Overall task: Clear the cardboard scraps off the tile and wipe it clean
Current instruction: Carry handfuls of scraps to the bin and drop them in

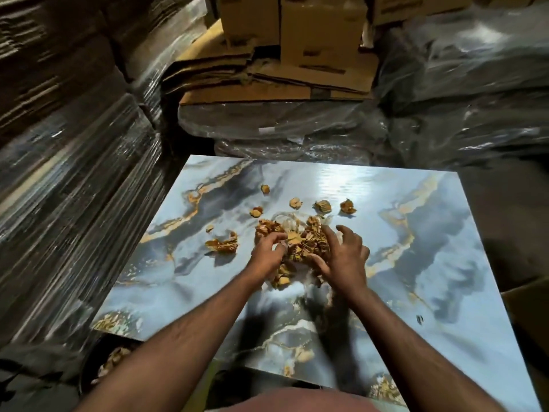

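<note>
Gathering the cardboard scraps (pixel 300 248) into one heap near the middle of the glossy marbled tile (pixel 416 263), with the left hand (pixel 267 252) and right hand (pixel 346 257) cupped on either side of the pile, fingers curled into and around the scraps, each grip partly closed on loose pieces rather than clamped tight. Best done by pressing both palms low against the tile and closing inward together, so nothing slips out underneath. Worth sweeping in the stray scraps (pixel 322 206) lying just beyond the pile toward the far edge, plus the clump (pixel 222 245) nearer the left edge, before lifting. Lifting slowly, likely toward the container of scraps (pixel 114 359) below the near-left corner. No wiping cloth in view yet.
</note>
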